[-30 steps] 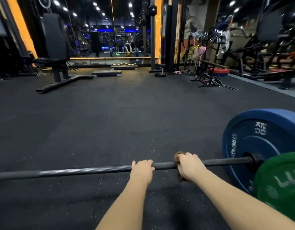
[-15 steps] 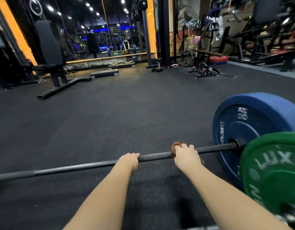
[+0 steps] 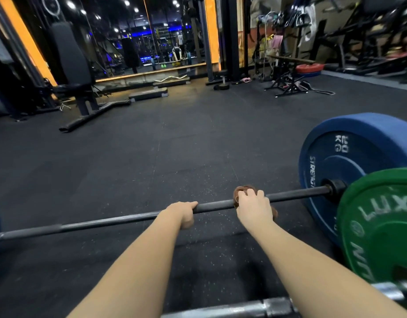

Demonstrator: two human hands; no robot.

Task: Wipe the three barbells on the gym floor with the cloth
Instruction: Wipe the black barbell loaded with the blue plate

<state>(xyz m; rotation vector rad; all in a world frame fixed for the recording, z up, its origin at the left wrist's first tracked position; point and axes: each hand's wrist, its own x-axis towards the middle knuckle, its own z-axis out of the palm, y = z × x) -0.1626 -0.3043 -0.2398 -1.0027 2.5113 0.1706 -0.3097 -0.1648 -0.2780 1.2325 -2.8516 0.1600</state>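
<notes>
Floor (image 3: 152,145) first: black rubber matting runs wide and open beyond the barbell (image 3: 216,206), out to a bench (image 3: 76,65) far left, a step platform (image 3: 148,94) by the mirror wall (image 3: 152,42), and a cluttered rack (image 3: 287,72) far right. On the right the room closes in: a blue plate (image 3: 349,161) sits on the barbell's end, and a green plate (image 3: 381,226) overlaps it nearer the camera, riding a silver bar (image 3: 243,309) along the bottom edge. Both arms reach forward. Left hand (image 3: 183,213) curls over the dark shaft, fingers wrapped round it. Right hand (image 3: 253,208), further along toward the blue plate, clamps a brown cloth (image 3: 241,191) to the shaft, the fabric bunching out past the fingers. Blue plate reads "KG" and "STRE…"; green reads "LUX".
</notes>
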